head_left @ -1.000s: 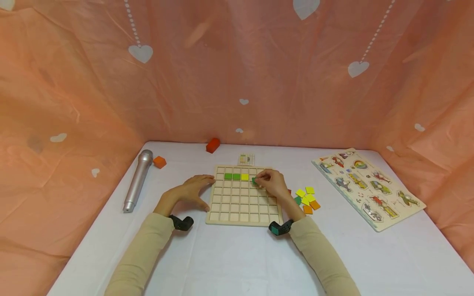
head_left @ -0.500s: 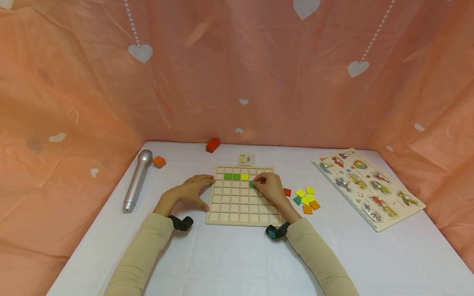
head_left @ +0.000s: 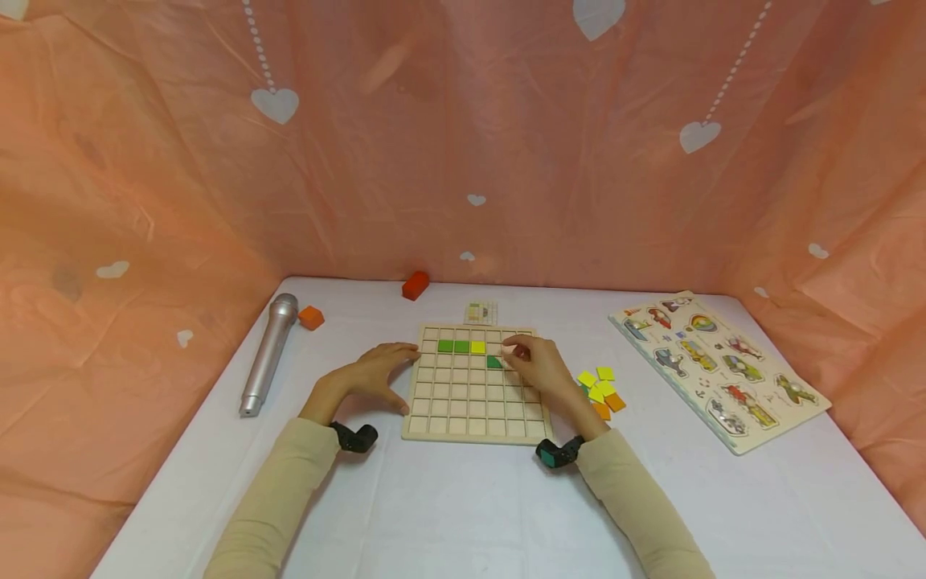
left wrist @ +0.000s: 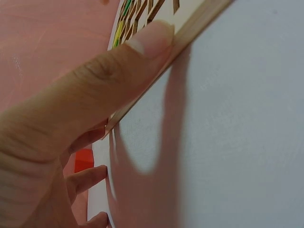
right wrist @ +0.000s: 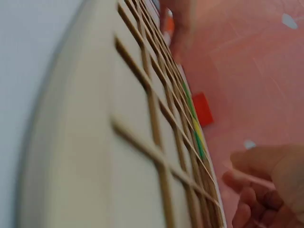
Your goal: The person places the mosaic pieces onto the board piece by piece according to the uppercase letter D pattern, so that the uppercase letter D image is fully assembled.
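Your left hand (head_left: 369, 372) is at the left side of the wooden grid board (head_left: 477, 439), the thumb held well away from the other fingers; the left wrist view shows that thumb resting on the board's rim and the other fingers spread beside the edge. Your right hand (head_left: 542, 366) is over the right part of the board, its fingers loosely bent with nothing pinched between them, and a gap shows between thumb and forefinger. Just beside those fingertips, a dark green tile (head_left: 493, 363) lies on the board in the third row from the far edge, fifth column from the left; whether it sits flat in its square you cannot tell. In the second row, two lighter green tiles (head_left: 446, 346) and a yellow tile (head_left: 478, 347) stand in line, in the second to fourth columns. A small printed card (head_left: 481, 313) lies just beyond the board. Near your right forearm are loose tiles (head_left: 605, 374) in yellow, orange and green, some partly hidden by the arm. Farther right lies a picture puzzle (head_left: 792, 414); to your left, a silver microphone (head_left: 269, 354) has an orange block (head_left: 311, 318) near its head, and a red block (head_left: 415, 285) stands toward the curtain (head_left: 506, 161).
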Demonstrator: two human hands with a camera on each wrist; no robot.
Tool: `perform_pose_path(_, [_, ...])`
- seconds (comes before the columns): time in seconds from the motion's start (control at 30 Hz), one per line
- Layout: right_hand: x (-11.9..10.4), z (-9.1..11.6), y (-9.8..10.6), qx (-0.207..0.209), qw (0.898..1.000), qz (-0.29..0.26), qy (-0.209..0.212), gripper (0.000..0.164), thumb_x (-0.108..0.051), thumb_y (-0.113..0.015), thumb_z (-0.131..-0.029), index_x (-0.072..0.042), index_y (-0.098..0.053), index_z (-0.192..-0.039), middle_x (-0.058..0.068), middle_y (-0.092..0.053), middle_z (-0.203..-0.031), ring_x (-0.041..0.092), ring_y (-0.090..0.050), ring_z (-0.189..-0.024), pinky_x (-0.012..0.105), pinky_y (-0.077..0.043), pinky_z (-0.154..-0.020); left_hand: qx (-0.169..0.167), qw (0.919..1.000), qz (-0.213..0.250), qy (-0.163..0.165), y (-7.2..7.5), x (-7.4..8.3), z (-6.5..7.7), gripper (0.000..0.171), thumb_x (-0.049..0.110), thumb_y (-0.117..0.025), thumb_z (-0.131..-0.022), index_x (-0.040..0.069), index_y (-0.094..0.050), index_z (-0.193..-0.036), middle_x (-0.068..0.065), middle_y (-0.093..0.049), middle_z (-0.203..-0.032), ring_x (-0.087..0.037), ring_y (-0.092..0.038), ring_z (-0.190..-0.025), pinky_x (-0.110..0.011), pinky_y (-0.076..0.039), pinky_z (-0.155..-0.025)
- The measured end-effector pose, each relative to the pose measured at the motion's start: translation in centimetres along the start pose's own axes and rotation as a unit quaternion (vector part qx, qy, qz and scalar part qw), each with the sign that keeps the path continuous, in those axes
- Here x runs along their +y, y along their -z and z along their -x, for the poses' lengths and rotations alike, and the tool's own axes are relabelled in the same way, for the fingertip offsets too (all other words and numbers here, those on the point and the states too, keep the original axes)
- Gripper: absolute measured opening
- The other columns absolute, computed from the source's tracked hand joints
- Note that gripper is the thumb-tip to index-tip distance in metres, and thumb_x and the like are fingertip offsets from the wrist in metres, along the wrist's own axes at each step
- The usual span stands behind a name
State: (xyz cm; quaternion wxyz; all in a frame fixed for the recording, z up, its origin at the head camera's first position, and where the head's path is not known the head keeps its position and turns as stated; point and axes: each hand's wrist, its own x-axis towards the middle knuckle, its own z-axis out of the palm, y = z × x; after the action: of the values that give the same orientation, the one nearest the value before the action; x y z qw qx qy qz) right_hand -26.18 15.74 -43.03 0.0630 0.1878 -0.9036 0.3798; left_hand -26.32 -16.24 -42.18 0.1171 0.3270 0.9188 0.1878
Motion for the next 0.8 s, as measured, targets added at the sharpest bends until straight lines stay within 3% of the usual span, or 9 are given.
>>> perform_pose_path(0.17, [1.6,0.9,2.3,0.017,0.999,0.004,0.036,0.023,-0.009,-0.068,-0.084,-0.002,-0.068,-0.106,0.011,-0.064,-0.090,0.018,-0.056,-0.074,0.028,-0.048,-0.062,-0.002,1.0000,-0.002,0.000,-0.1,-0.1,0.0,0.095,0.042,-0.082,-0.064,0.002,-0.040,-0.138,-0.014,-0.033,-0.147,-0.038,-0.025,-0.135,-0.054,-0.021,-0.110])
perform_pose_path(0.3, [2.9,1.8,3.9,0.024,0.999,0.014,0.032,0.025,-0.008,-0.071,-0.081,-0.003,-0.069,-0.105,0.013,-0.064,-0.098,0.023,-0.059,-0.083,0.033,-0.051,-0.068,-0.002,1.0000,0.002,0.002,0.0,0.1,0.1,0.094,0.041,-0.082,-0.064,0.002,-0.040,-0.139,-0.014,-0.033,-0.147,-0.037,-0.025,-0.135,-0.054,-0.021,-0.110])
perform_pose_path(0.53, [4.4,3.3,6.0,-0.039,0.999,0.028,-0.006,0.027,-0.011,-0.074,-0.078,-0.004,-0.069,-0.104,0.010,-0.064,-0.098,0.024,-0.056,-0.088,0.037,-0.049,-0.077,-0.004,1.0000,-0.001,0.006,0.1,0.3,0.2,0.093,0.039,-0.082,-0.065,0.002,-0.039,-0.139,-0.015,-0.033,-0.147,-0.036,-0.025,-0.135,-0.053,-0.022,-0.110])
perform_pose_path(0.8, [5.3,3.9,6.8,-0.097,0.993,0.058,-0.018,0.029,-0.019,-0.078,-0.075,-0.007,-0.071,-0.101,0.003,-0.065,-0.092,0.019,-0.052,-0.081,0.032,-0.045,-0.072,-0.004,1.0000,-0.005,0.004,0.2,0.4,0.1,0.093,0.039,-0.082,-0.065,0.002,-0.039,-0.139,-0.015,-0.033,-0.147,-0.037,-0.026,-0.135,-0.053,-0.022,-0.110])
